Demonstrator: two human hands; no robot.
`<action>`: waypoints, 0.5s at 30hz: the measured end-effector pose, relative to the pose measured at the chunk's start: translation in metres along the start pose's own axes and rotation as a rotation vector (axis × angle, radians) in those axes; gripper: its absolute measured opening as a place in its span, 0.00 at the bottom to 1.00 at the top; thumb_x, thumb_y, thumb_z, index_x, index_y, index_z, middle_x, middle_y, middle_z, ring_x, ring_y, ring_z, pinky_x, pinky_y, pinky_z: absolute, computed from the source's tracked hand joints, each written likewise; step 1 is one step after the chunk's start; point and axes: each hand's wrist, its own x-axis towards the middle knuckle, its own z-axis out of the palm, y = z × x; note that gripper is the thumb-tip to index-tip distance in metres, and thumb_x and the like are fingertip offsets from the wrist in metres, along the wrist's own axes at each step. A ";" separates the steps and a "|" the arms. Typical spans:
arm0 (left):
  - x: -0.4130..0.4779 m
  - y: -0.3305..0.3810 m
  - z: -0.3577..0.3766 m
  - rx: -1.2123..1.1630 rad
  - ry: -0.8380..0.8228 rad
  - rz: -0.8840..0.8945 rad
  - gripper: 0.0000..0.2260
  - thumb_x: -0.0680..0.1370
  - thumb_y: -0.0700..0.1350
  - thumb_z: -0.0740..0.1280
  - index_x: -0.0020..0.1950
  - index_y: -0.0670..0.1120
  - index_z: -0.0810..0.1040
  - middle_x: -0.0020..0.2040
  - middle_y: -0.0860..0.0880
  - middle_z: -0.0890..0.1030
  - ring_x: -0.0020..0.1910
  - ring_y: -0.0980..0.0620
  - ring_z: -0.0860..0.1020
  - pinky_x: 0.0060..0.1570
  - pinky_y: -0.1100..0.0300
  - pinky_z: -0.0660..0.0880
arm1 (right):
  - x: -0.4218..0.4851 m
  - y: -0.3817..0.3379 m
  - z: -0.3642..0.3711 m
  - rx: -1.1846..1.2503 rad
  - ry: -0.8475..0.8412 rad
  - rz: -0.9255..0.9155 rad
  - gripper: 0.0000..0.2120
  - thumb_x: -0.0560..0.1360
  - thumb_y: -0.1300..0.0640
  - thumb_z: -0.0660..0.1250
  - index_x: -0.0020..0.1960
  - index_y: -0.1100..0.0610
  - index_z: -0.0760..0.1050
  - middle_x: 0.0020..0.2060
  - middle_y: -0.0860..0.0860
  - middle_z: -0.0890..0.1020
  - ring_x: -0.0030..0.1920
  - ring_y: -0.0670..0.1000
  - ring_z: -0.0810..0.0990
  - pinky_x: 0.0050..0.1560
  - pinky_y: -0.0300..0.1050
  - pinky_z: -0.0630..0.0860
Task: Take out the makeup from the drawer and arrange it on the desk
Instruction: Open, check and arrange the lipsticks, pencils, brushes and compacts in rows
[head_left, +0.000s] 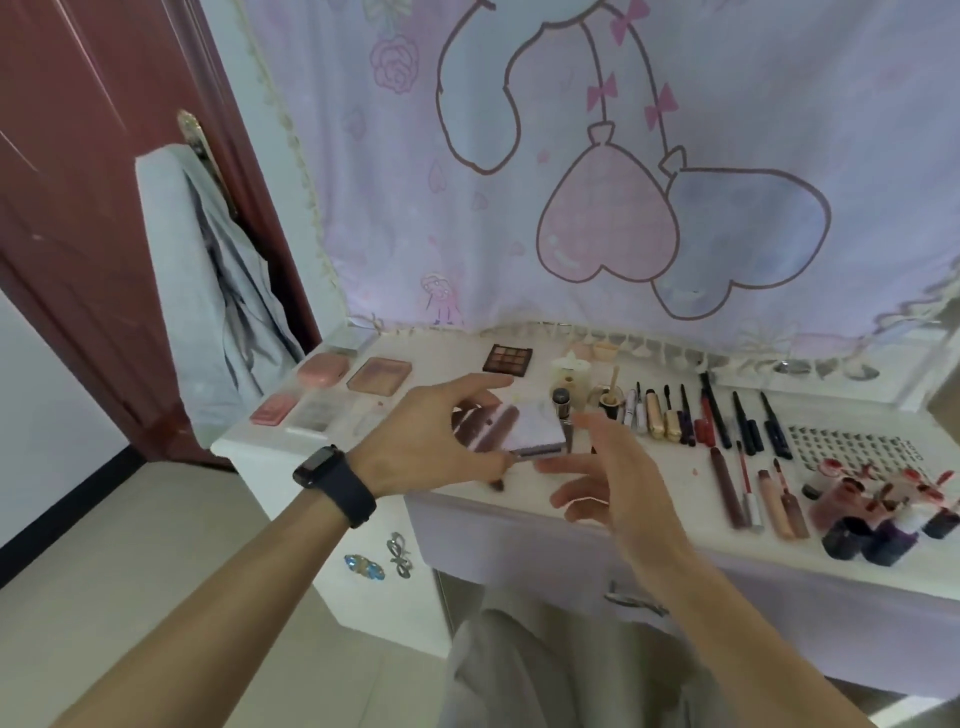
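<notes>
The white desk (530, 488) is covered with laid-out makeup. My left hand (436, 441), with a dark watch on its wrist, hovers with fingers spread over a lilac palette (535, 428) and a brown compact (470, 421). A thin brush (511, 462) pokes out from under its fingers; whether the fingers pinch it is unclear. My right hand (618, 483) floats open just right of the palette, fingers spread, holding nothing. Below the desk edge the lilac drawer front (519, 545) with a metal handle (631, 597) looks closed.
Pink compacts (322, 369) and a blush pan (379, 374) lie at the desk's left. A brown eyeshadow palette (508, 358) sits at the back. Pencils and mascaras (691, 415), lip glosses (758, 499), small bottles (878, 519) and a lash sheet (852, 447) fill the right. Behind hangs a curtain (623, 156).
</notes>
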 end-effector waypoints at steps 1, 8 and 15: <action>-0.005 0.002 0.006 0.023 -0.020 0.006 0.32 0.68 0.46 0.78 0.70 0.56 0.73 0.51 0.60 0.81 0.50 0.63 0.78 0.47 0.73 0.71 | 0.000 -0.004 0.000 0.009 -0.016 0.065 0.15 0.79 0.41 0.64 0.61 0.49 0.75 0.46 0.54 0.86 0.36 0.55 0.82 0.37 0.48 0.78; -0.029 0.005 0.043 -0.261 0.214 -0.082 0.32 0.68 0.52 0.80 0.69 0.56 0.71 0.61 0.57 0.77 0.60 0.63 0.75 0.60 0.65 0.74 | -0.005 0.000 -0.009 0.341 0.071 0.289 0.08 0.79 0.63 0.67 0.55 0.66 0.80 0.36 0.59 0.84 0.27 0.49 0.77 0.28 0.37 0.78; -0.046 0.011 0.078 -0.759 0.355 -0.254 0.17 0.75 0.39 0.73 0.63 0.43 0.79 0.54 0.51 0.86 0.57 0.51 0.82 0.61 0.53 0.78 | -0.021 0.017 0.002 0.227 -0.009 0.380 0.10 0.81 0.54 0.66 0.55 0.60 0.80 0.48 0.59 0.86 0.36 0.53 0.84 0.38 0.45 0.84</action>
